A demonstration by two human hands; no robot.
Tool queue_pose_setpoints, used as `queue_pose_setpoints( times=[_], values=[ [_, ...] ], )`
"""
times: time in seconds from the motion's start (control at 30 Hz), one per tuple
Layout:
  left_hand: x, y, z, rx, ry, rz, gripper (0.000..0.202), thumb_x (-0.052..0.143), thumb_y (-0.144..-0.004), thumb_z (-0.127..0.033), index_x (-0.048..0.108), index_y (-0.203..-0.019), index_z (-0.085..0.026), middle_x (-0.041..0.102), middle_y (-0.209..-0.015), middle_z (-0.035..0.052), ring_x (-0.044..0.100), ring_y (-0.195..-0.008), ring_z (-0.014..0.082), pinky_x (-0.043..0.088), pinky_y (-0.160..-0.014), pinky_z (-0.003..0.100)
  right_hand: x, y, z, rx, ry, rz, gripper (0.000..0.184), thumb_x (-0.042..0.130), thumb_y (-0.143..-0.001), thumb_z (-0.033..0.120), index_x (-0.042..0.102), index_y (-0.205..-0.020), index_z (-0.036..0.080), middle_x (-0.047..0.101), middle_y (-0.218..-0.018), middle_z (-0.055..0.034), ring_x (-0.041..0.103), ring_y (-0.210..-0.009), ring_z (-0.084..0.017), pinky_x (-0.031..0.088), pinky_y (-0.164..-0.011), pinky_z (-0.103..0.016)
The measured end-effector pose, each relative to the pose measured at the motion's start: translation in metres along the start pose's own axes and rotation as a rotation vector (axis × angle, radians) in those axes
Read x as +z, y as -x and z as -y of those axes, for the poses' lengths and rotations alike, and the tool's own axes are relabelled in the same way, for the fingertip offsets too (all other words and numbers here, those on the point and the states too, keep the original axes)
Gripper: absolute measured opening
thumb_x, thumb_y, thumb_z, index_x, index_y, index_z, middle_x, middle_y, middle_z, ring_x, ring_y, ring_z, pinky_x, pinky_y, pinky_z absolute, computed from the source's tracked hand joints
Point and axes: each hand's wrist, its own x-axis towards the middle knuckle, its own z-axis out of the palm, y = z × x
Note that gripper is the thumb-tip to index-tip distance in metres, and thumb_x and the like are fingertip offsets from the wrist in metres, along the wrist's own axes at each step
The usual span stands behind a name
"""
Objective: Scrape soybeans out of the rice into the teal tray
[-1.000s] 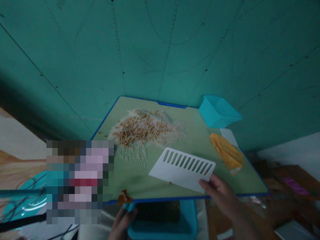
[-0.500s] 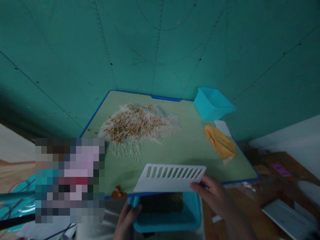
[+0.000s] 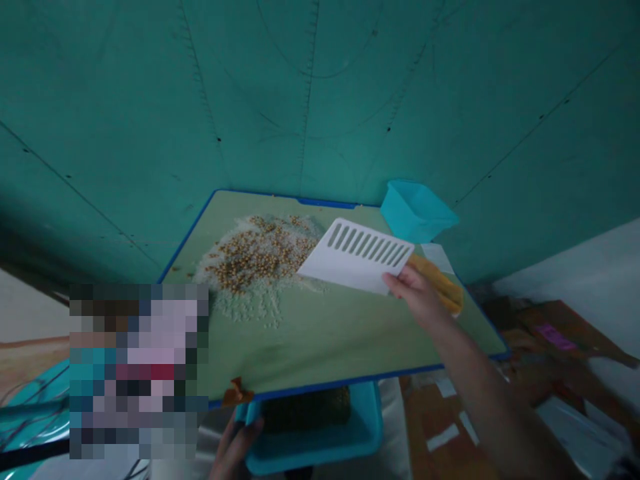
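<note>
Head view: the right hand (image 3: 416, 291) pinches a flat white scraper (image 3: 345, 268) (rounded slots in a row along its far edge), slanting to that hand's left, toward brown and pale grains (image 3: 257, 257); the left hand (image 3: 236, 445) grips a blue tub (image 3: 366, 437) by its rim.

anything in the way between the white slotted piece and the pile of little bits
Nothing visible: the white slotted piece, held in the right hand, overlaps the pile in view; contact is unclear. The orange cloth lies to the right, out of the way.
</note>
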Motion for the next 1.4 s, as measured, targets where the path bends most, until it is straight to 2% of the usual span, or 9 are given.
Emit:
queue_pose_setpoints(
  times=[0.1, 0.2, 0.27, 0.47, 0.67, 0.93, 1.17, 1.3, 1.4],
  values=[
    [-0.003, 0.000, -0.006, 0.077, 0.039, -0.001, 0.038, 0.081, -0.041, -0.037, 0.072, -0.078, -0.031, 0.078, -0.076, -0.0003, 0.037, -0.129, 0.0405, 0.034, -0.104, 0.048, 0.013, -0.026, 0.007, -0.027, 0.002, 0.010, 0.030, 0.059, -0.067, 0.047, 0.056, -0.079, 0.020, 0.048, -0.056, 0.0061, 0.036, -0.049, -0.010, 0.028, -0.048, -0.025],
    [-0.007, 0.006, -0.012, 0.083, 0.053, -0.014, 0.031, 0.082, -0.037, -0.032, 0.073, -0.067, -0.029, 0.077, -0.068, 0.0028, 0.049, -0.117, 0.0490, 0.036, -0.100, 0.058, 0.032, -0.042, 0.012, -0.033, -0.005, 0.089, 0.030, 0.059, -0.065, 0.048, 0.052, -0.074, 0.021, 0.043, -0.053, 0.0074, 0.033, -0.047, -0.009, 0.025, -0.047, -0.025],
    [-0.008, 0.015, -0.016, 0.094, 0.049, -0.001, 0.028, 0.082, -0.031, -0.027, 0.072, -0.057, -0.027, 0.076, -0.067, 0.0050, 0.049, -0.115, 0.0504, 0.037, -0.098, 0.056, 0.047, -0.048, 0.017, -0.035, -0.005, 0.158, 0.028, 0.061, -0.064, 0.047, 0.051, -0.071, 0.021, 0.041, -0.051, 0.0076, 0.033, -0.047, -0.010, 0.025, -0.047, -0.025],
    [-0.009, 0.043, -0.017, 0.147, 0.159, 0.007, 0.039, 0.074, -0.053, -0.038, 0.075, -0.090, -0.024, 0.075, -0.102, 0.0057, 0.049, -0.121, 0.0374, 0.037, -0.098, 0.044, 0.086, -0.061, 0.036, -0.067, 0.040, 0.277, 0.014, 0.059, -0.067, 0.034, 0.053, -0.069, 0.022, 0.046, -0.050, 0.0054, 0.040, -0.048, -0.012, 0.028, -0.048, -0.025],
    [-0.025, 0.012, -0.026, 0.044, -0.054, 0.007, 0.026, 0.081, -0.028, -0.035, 0.067, -0.049, -0.030, 0.077, -0.071, 0.0042, 0.049, -0.116, 0.0488, 0.043, -0.091, 0.050, 0.110, -0.078, 0.042, -0.146, 0.097, 0.266, 0.008, 0.057, -0.070, 0.028, 0.056, -0.073, 0.020, 0.053, -0.057, 0.0033, 0.046, -0.053, -0.013, 0.033, -0.051, -0.025],
    [-0.037, -0.001, -0.027, 0.072, -0.138, -0.016, 0.023, 0.080, -0.033, -0.031, 0.068, -0.052, -0.027, 0.069, -0.054, 0.0067, 0.057, -0.101, 0.0517, 0.042, -0.089, 0.056, 0.098, -0.080, 0.026, -0.187, 0.136, 0.268, 0.012, 0.057, -0.073, 0.028, 0.059, -0.081, 0.019, 0.063, -0.069, -0.0007, 0.053, -0.061, -0.014, 0.038, -0.055, -0.025],
    [-0.021, 0.003, -0.008, 0.095, 0.058, -0.041, 0.030, 0.078, -0.041, -0.040, 0.072, -0.069, -0.028, 0.077, -0.078, 0.0041, 0.054, -0.113, 0.0446, 0.044, -0.092, 0.050, 0.078, -0.081, 0.015, -0.182, 0.197, 0.266, 0.009, 0.056, -0.077, 0.024, 0.061, -0.082, 0.019, 0.067, -0.071, -0.0011, 0.057, -0.061, -0.014, 0.043, -0.055, -0.025],
    [-0.014, 0.000, -0.007, 0.088, 0.094, -0.034, 0.032, 0.083, -0.037, -0.035, 0.073, -0.067, -0.030, 0.077, -0.070, 0.0016, 0.045, -0.122, 0.0448, 0.039, -0.098, 0.051, 0.076, -0.079, 0.017, -0.211, 0.198, 0.287, 0.015, 0.058, -0.077, 0.020, 0.063, -0.092, 0.019, 0.070, -0.092, -0.0049, 0.063, -0.079, -0.017, 0.048, -0.071, -0.030],
    [-0.015, 0.000, -0.009, 0.086, 0.112, -0.012, 0.033, 0.084, -0.037, -0.037, 0.073, -0.067, -0.029, 0.078, -0.069, 0.0020, 0.051, -0.115, 0.0476, 0.042, -0.094, 0.055, 0.069, -0.077, 0.034, -0.273, 0.242, 0.267, 0.015, 0.062, -0.077, 0.025, 0.064, -0.091, 0.020, 0.069, -0.096, -0.0053, 0.061, -0.088, -0.020, 0.045, -0.081, -0.034]
  ],
)
